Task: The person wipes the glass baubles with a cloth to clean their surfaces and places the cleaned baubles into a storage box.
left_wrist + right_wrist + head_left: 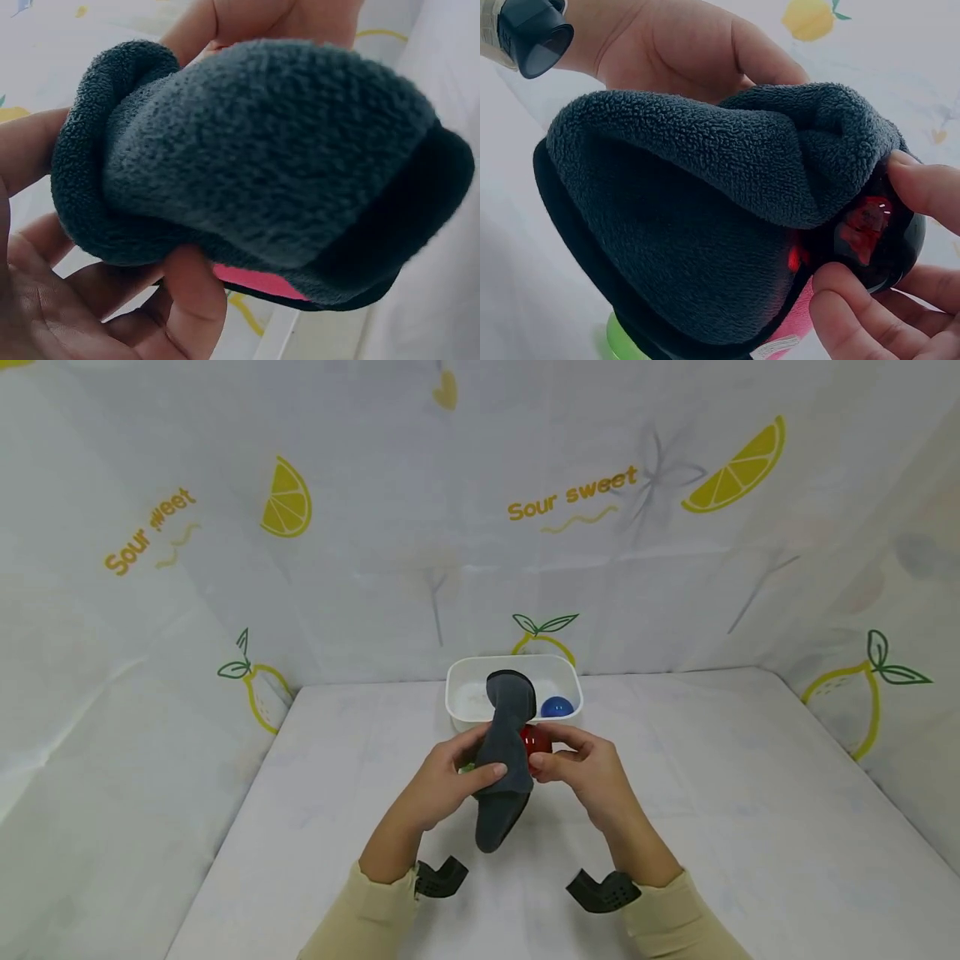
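A dark grey fuzzy cloth (pixel 507 735) with black edging hangs in folds between my hands, over the table. My left hand (pixel 438 781) grips it from the left, thumb laid across the front. With my right hand (pixel 596 768) I pinch a glossy red ball (pixel 536 740) between thumb and fingers, against the cloth's right side. In the right wrist view, a fold of the cloth (pixel 727 150) partly covers the ball (pixel 885 244). Pink material (pixel 259 281) shows under the cloth in the left wrist view. A green rounded thing (pixel 621 339) peeks out below it, mostly hidden.
Just beyond my hands stands a white rectangular bin (pixel 452 693) at the table's back edge. A blue ball (pixel 557 706) lies in its right front corner; the cloth hides part of the bin. White lemon-print sheets (pixel 390 527) hang behind and at both sides of the white table (pixel 315 810).
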A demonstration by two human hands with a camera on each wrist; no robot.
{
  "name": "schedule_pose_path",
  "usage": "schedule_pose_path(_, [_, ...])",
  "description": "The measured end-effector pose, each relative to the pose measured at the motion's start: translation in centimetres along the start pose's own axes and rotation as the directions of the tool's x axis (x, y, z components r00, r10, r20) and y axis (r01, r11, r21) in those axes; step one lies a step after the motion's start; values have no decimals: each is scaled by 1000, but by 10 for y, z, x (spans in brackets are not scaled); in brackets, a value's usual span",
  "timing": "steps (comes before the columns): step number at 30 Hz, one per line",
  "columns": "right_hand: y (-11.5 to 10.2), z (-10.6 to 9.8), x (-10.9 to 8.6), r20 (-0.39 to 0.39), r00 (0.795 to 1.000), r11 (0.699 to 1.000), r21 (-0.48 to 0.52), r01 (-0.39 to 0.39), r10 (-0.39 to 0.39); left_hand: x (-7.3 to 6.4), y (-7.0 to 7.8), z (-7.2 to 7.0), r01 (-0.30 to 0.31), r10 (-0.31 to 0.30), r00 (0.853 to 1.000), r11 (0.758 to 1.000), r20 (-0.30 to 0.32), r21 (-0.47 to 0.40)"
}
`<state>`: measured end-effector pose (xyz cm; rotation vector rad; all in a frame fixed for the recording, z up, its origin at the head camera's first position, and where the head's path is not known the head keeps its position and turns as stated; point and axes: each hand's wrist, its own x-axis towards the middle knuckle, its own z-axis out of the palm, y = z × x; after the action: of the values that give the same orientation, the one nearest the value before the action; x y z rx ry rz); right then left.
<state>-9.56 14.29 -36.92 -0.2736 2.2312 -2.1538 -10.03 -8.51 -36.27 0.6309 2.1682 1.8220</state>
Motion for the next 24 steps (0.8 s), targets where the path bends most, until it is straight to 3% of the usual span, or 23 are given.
schedule_pose_path(4, [1, 1, -1, 11, 1000, 1000, -19, 16, -16, 0, -1, 1, 13, -14, 1000, 1000, -26, -12])
schedule_pose_path(12, [2, 3, -1, 30, 1000, 998, -68, 0, 2, 2, -1, 4, 69, -80, 993, 989, -83, -127])
schedule_pose_path(17, [3, 2, -1, 54, 999, 995, -101, 12, -6, 3, -2, 4, 86, -101, 992, 980, -79, -179])
schedule_pose_path(24, [1, 1, -3, 139, 989, 996, -68, 55, -45, 3, -2, 5, 77, -96, 993, 968, -69, -239])
